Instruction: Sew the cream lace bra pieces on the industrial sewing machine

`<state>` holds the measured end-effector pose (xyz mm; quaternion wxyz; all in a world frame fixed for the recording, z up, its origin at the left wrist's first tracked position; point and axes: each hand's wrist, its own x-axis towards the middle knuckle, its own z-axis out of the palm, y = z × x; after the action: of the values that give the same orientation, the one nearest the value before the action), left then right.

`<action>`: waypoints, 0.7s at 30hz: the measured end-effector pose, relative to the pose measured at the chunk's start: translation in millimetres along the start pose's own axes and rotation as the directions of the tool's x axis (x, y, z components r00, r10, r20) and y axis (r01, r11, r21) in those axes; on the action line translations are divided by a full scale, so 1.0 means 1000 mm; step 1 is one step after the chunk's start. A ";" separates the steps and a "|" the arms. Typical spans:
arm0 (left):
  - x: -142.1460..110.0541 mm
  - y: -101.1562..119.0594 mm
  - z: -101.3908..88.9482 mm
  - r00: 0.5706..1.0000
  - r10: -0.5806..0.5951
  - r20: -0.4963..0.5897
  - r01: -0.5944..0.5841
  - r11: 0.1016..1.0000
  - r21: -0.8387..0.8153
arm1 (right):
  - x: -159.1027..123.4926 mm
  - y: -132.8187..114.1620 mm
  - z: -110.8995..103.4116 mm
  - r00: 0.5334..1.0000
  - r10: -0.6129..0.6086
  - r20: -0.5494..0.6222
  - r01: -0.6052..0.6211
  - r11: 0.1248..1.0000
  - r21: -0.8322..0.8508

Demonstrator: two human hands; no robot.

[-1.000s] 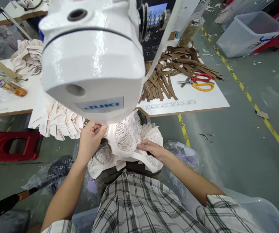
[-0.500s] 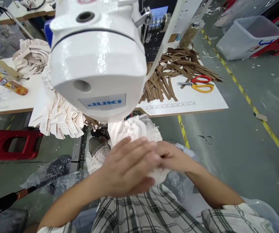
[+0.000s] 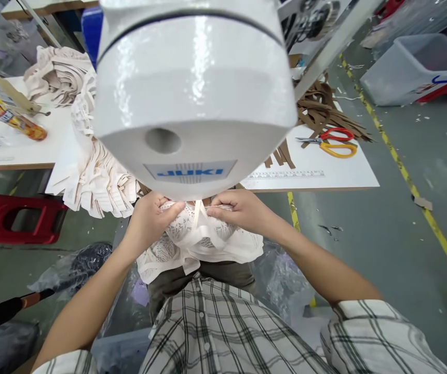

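A white lace bra [image 3: 195, 234] is stretched between my hands just below the head of a white sewing machine [image 3: 195, 104]. My left hand [image 3: 153, 215] pinches its left side, thumb on top of the lace. On the other side my right hand [image 3: 239, 210] grips the lace edge between thumb and fingers. A narrow pale strap stands up at the bra's middle. More white lace fabric [image 3: 161, 257] hangs below over the lap. The machine head hides the needle area and the far edge of the bra.
Cream fabric strips [image 3: 98, 182] are piled left of the machine. Brown strips [image 3: 320, 109] and scissors with red and yellow handles [image 3: 336, 141] lie on the right tabletop [image 3: 348, 174]. A red stool [image 3: 16, 218] stands at left, a clear bin [image 3: 414, 67] at far right.
My hands, earlier overlapping on the bunched lace, have moved apart and up to the machine, spreading the bra between them. The camera view has moved nearer the machine head.
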<state>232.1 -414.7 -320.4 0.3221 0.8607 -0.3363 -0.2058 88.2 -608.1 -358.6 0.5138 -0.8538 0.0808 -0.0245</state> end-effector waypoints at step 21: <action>0.026 -0.003 0.001 0.958 0.254 -0.136 -0.269 0.958 -0.101 | 0.020 0.005 -0.011 0.996 0.038 -0.077 -0.032 0.997 0.074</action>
<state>251.1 -431.7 -326.6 0.4167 0.7989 -0.4144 -0.1283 106.0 -623.0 -358.7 0.5415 -0.8312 0.1148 -0.0518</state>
